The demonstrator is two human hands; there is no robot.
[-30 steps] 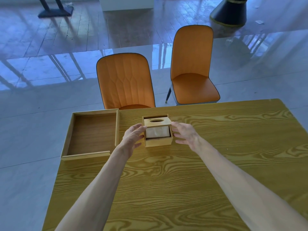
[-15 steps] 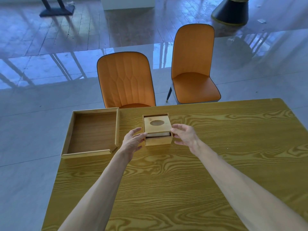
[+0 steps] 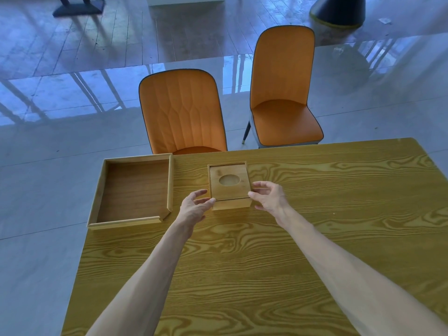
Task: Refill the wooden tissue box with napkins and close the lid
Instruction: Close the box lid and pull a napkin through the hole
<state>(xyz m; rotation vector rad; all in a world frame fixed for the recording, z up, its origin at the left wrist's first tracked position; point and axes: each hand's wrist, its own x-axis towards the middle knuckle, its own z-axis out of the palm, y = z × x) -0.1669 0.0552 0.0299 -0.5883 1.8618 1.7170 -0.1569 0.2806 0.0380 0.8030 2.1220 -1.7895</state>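
The wooden tissue box (image 3: 231, 204) stands near the far edge of the table. Its lid (image 3: 229, 181), with a round hole in the middle, lies flat on top, and only a thin dark gap shows along the front edge. No napkins are visible now. My left hand (image 3: 195, 206) is at the box's front left corner, fingertips touching the lid's edge. My right hand (image 3: 268, 196) is at the front right corner, fingers curled against the lid's side. Both hands pinch the lid lightly at its corners.
A shallow wooden tray (image 3: 135, 192) lies at the table's far left corner, overhanging the edge. Two orange chairs (image 3: 183, 112) (image 3: 283, 93) stand beyond the yellow wood-grain table (image 3: 242, 263). A glossy floor surrounds it.
The lid was tilted up with white napkins showing in the front opening. It has come down flat onto the box, and both hands followed it down.
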